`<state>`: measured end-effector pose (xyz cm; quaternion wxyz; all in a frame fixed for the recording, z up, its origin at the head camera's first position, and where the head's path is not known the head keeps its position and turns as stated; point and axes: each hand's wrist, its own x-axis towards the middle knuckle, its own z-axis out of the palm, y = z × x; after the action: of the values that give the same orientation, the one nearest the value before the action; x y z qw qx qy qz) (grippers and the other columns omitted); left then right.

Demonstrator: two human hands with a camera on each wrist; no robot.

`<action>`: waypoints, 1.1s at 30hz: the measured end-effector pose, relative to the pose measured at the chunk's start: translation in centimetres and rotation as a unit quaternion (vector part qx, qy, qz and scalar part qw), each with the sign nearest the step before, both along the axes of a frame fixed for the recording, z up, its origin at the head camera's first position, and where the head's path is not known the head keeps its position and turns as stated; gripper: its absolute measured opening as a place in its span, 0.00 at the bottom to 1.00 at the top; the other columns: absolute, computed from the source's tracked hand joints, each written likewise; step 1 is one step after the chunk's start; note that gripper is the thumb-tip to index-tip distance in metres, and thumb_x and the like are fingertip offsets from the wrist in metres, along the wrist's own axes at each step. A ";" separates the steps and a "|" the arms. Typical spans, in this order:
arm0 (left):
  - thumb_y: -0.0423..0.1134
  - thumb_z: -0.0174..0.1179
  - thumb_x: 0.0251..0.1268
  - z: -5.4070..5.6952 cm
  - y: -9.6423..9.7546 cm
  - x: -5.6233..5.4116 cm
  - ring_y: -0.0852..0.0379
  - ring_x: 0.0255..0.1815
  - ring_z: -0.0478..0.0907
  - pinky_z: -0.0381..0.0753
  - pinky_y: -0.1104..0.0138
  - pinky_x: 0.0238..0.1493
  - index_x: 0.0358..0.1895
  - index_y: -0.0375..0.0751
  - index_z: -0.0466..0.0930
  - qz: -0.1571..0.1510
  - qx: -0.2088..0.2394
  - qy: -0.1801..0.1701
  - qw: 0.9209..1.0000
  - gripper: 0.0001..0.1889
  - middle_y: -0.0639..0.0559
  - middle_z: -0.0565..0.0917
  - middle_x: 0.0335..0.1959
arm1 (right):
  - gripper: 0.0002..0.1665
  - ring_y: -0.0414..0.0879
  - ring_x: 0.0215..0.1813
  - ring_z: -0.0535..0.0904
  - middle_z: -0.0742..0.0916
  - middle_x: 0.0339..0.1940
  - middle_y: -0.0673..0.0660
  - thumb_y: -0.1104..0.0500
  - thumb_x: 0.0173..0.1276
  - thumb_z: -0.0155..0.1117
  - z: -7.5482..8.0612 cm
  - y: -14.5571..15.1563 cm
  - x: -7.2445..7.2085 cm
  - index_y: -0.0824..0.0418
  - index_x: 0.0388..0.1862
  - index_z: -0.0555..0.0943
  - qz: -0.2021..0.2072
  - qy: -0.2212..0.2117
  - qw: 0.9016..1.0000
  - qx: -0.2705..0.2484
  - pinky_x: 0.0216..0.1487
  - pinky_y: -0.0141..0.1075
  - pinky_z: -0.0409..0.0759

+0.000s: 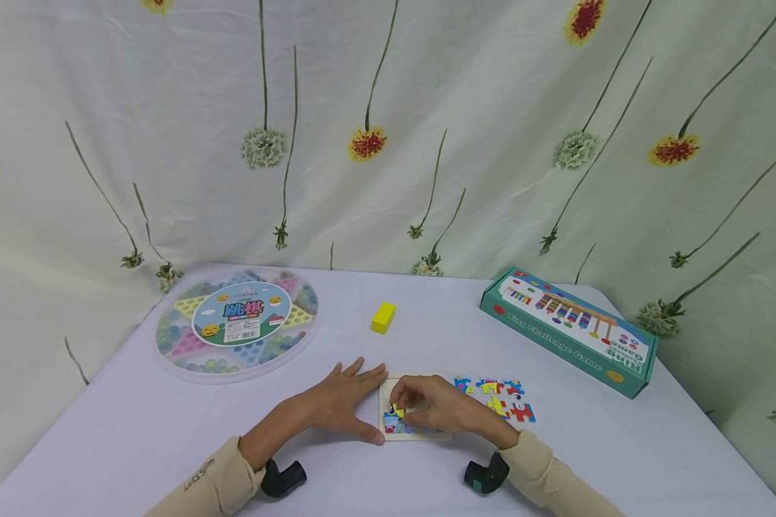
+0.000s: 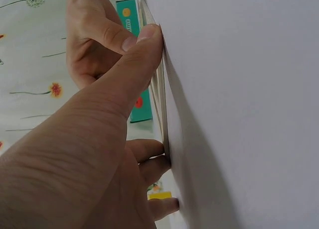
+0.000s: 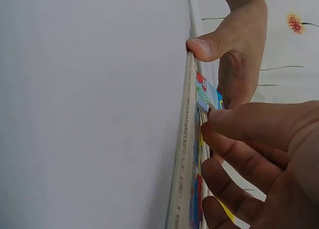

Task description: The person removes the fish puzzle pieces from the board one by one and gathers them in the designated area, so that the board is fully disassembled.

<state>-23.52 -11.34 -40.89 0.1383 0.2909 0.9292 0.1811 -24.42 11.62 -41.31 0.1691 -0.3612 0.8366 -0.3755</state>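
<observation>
The right hand [image 1: 430, 406] is covering much of the puzzle board [image 1: 386, 391], so the picture inside its pale frame is showing only in scraps. Its thumb and forefinger are pinching a puzzle piece [image 3: 204, 95] at the board's near-left part; the fingertips are masking one end, and how far the piece is sitting into the frame cannot be told. The left hand [image 1: 341, 401] is spreading its fingers along the board's left side, its thumb pressing the near-left corner; in the left wrist view the board is appearing merely as a thin edge. Beyond the right forearm, loose pieces [image 1: 496, 408] are lying on the white cloth [image 1: 362, 474], the nearer-left ones being partly screened by that hand. The board's cut edge is looking pale and grainy, the pinched piece thin and glossy, with a red crab print. A small yellow oblong block [image 1: 383, 318] is standing farther back, between a round, clear-rimmed game set [image 1: 242, 316] and a long green carton [image 1: 569, 330]. Beige sleeves [image 1: 556, 474] are running out of frame, and black curved fittings [image 1: 486, 475] are jutting beside the wrists.
</observation>
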 end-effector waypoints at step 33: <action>0.70 0.64 0.46 -0.2 0.0 -0.1 0.40 0.78 0.40 0.39 0.39 0.72 0.75 0.45 0.55 -0.001 -0.006 0.001 1.000 0.55 0.53 0.54 0.77 | 0.13 0.35 0.39 0.76 0.85 0.37 0.50 0.65 0.64 0.64 0.2 0.1 0.2 0.56 0.48 0.81 0.001 0.029 1.000 -0.002 0.49 0.29 0.76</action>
<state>-23.60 -11.38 -41.09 0.1391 0.2913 0.9301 0.1755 -24.25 11.68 -41.15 0.1445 -0.3733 0.8398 -0.3669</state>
